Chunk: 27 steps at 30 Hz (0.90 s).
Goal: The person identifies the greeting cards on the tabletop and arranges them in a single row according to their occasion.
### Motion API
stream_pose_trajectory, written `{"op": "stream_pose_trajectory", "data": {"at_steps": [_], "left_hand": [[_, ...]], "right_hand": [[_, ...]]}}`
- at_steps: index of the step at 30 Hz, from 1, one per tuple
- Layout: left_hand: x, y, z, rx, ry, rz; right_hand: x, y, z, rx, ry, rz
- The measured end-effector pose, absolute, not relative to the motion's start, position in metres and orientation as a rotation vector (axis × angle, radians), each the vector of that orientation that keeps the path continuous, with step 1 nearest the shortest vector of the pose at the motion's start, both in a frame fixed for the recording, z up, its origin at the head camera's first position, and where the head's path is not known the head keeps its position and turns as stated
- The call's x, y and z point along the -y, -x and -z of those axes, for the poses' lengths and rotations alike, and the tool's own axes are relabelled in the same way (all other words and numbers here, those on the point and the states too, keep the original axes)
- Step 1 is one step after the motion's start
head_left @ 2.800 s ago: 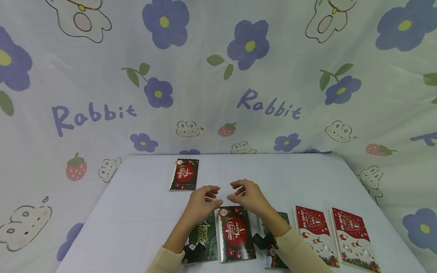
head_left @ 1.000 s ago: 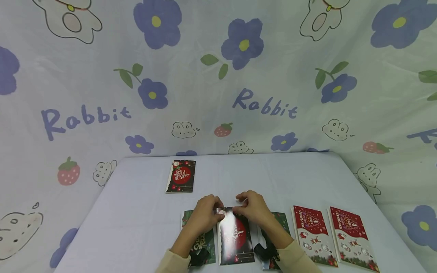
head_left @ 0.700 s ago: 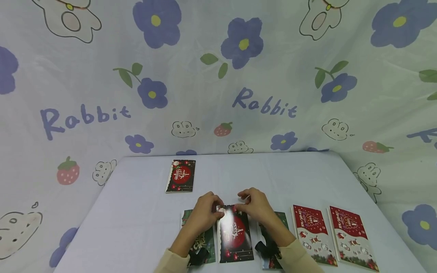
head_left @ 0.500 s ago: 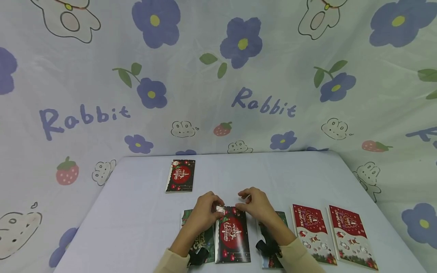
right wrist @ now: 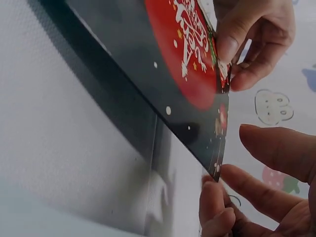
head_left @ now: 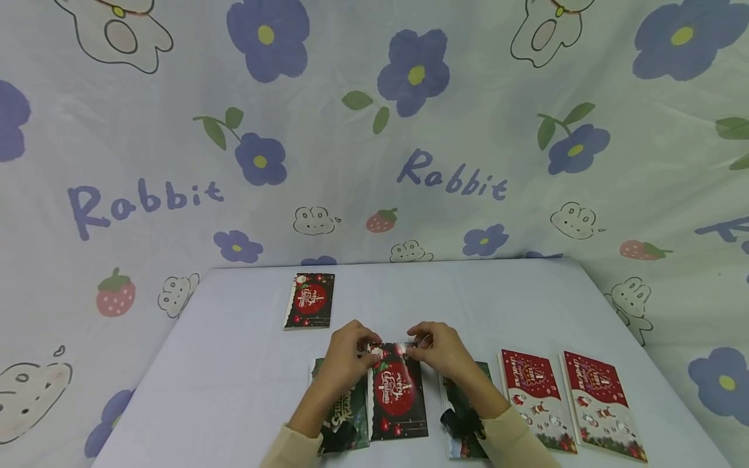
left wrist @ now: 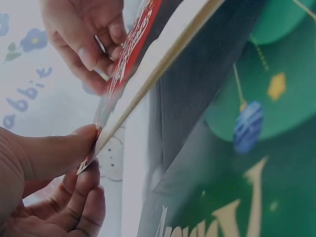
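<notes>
Both the left hand [head_left: 345, 354] and right hand [head_left: 440, 348] pinch the far corners of a black-and-red Christmas card [head_left: 396, 393] with their fingers, lifting it off the tabletop's [head_left: 234, 364] near edge; next move likely needs steady, even support.

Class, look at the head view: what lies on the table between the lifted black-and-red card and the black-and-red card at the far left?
In the head view, only bare table separates the lifted card from the far card.

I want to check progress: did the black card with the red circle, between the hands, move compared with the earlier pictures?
Yes. The black card, pinched by the left hand and right hand, has lifted and shifted away from the person, toward the far card.
</notes>
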State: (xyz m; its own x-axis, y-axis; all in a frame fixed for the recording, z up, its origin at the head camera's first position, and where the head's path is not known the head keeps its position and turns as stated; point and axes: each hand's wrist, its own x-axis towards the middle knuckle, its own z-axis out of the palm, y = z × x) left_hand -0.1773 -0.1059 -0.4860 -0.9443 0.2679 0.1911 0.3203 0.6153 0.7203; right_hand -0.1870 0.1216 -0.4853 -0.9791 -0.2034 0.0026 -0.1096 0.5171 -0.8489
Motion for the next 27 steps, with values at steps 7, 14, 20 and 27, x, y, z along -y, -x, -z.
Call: {"op": "stream_pose_trajectory", "data": {"at_steps": [7, 14, 20, 27], "left_hand": [[0.106, 0.177, 0.486, 2.739, 0.495, 1.258], [0.105, 0.177, 0.486, 2.722, 0.481, 1.276], [0.105, 0.178, 0.488, 2.717, 0.457, 1.315], [0.105, 0.178, 0.491, 2.673, 0.457, 1.427]], "right_hand": [[-0.124, 0.188, 0.485, -2.607, 0.333, 1.512], [-0.126, 0.188, 0.483, -2.572, 0.308, 1.563], [-0.130, 0.191, 0.483, -2.542, 0.301, 1.613], [-0.138, 0.194, 0.478, -2.459, 0.306, 1.731]]}}
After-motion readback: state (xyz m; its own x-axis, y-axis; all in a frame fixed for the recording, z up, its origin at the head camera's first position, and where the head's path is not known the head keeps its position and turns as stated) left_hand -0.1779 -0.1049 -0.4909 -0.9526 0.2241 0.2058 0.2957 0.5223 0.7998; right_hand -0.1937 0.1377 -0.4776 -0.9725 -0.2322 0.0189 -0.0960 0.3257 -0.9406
